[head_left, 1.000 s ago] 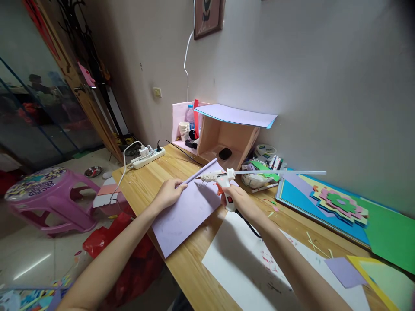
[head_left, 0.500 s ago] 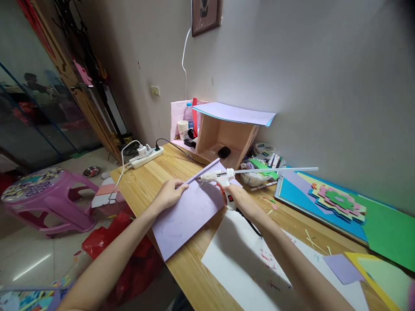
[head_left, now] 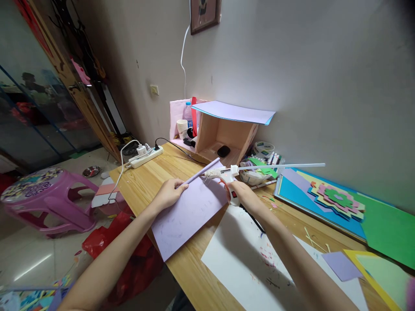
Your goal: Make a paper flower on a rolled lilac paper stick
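A purple sheet (head_left: 191, 216) lies slanted over the table's left edge, its far edge rolled into a thin tube (head_left: 202, 171). My left hand (head_left: 170, 193) is closed on the near end of that roll. My right hand (head_left: 239, 193) grips a white glue gun (head_left: 223, 173) with an orange trigger. The gun's nozzle points left, close beside the roll, and a long clear glue stick (head_left: 282, 166) sticks out of its back. A black cord hangs below the handle.
White paper (head_left: 223, 255) with coloured marks lies under my right arm. Behind stand a wooden box (head_left: 227, 134) and a basket (head_left: 253, 178) of supplies. Coloured sheets (head_left: 385, 233) are at the right, a power strip (head_left: 145, 158) at the left, a pink stool (head_left: 71, 194) on the floor.
My right hand has moved the glue gun slightly to the right and up, along the roll's far side. My left hand stays on the roll.
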Motion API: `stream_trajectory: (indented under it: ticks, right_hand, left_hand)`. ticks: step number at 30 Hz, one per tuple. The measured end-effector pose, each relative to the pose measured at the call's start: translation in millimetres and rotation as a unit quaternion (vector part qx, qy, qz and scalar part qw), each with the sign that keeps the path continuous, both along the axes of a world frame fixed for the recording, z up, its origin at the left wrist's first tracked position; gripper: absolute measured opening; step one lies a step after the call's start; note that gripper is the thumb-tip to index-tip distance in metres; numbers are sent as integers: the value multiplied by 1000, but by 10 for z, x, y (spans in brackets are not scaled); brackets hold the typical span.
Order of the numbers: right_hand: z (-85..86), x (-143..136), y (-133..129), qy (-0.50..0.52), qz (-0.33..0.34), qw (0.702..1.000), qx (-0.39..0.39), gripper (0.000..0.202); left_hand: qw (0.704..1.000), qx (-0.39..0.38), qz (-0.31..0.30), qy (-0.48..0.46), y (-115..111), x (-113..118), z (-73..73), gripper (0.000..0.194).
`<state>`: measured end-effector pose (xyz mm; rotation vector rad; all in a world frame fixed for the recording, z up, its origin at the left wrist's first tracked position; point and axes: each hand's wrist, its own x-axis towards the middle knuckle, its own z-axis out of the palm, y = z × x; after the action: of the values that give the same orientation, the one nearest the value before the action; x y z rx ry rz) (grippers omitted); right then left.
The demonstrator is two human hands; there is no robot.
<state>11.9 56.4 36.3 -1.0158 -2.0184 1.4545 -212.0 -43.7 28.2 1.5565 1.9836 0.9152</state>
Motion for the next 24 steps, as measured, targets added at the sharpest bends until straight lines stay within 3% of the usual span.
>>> stream_trajectory:
  ticks: [10,17,24]
  right_hand:
    - [135,19,-85,-40,20,999,24,34]
    - [105,9,-134,-77,-8,992,101,32]
    - [79,12,-127,-93,-8,990,107,32]
  left_hand:
    - [1000,-9,-3,-5,2,13,6,34]
    - [1000,-7,-8,-25,6,6,-15,36]
    - [1000,-14,-6,-27,-12,35,44,35]
